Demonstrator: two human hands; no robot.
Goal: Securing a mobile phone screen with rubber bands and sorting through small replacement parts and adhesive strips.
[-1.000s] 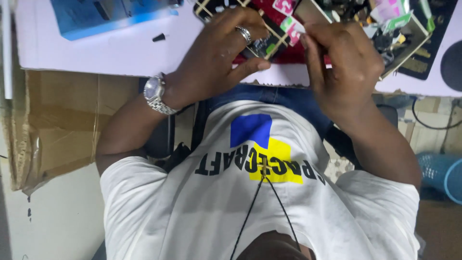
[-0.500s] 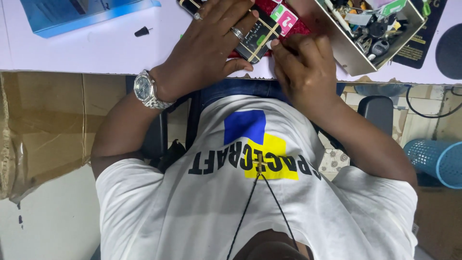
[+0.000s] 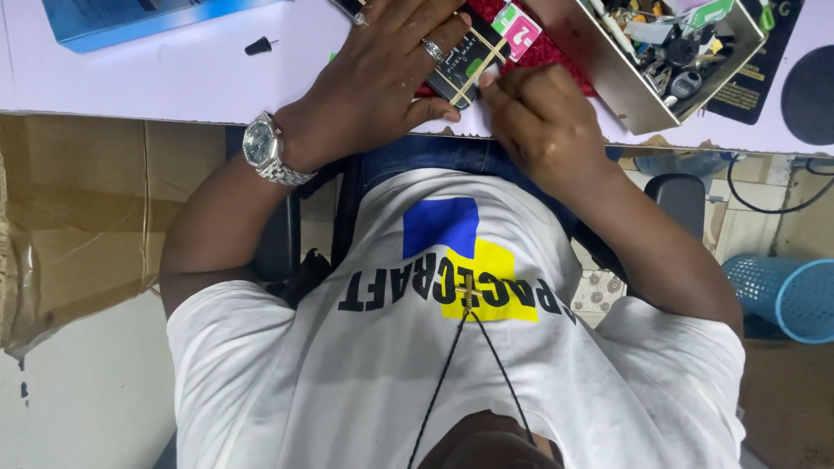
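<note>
The person sits at a white table [image 3: 174, 82], and both hands meet at its near edge, right of the middle. The left hand [image 3: 391, 82], with a silver watch [image 3: 265, 149] on the wrist and a ring [image 3: 432, 50] on one finger, lies spread over a black pack [image 3: 469, 59]. Its fingers drape across the top of the pack and the thumb closes in under the near side, so the pack is clamped between them. The pack is small and flat, crossed by pale rubber bands [image 3: 479, 68], and rests tilted on a red cloth [image 3: 543, 54] just inside the table's near edge.

The right hand [image 3: 539, 122] sits just beside the left, partly over the table's edge. Its fingers are curled in tight, with the tips touching the pack where the bands cross. Whether they actually pinch a band cannot be told, since the knuckles hide the tips.

Beyond the right hand, a metal box [image 3: 638, 104] stands at an angle, filled with keys and small odds and ends. A blue box [image 3: 130, 17] lies toward the far left corner, with a small black screw bit [image 3: 258, 45] near it. Below the table, cardboard [image 3: 78, 217] leans at the left, and a blue basket [image 3: 782, 295] stands on the floor at the right.
</note>
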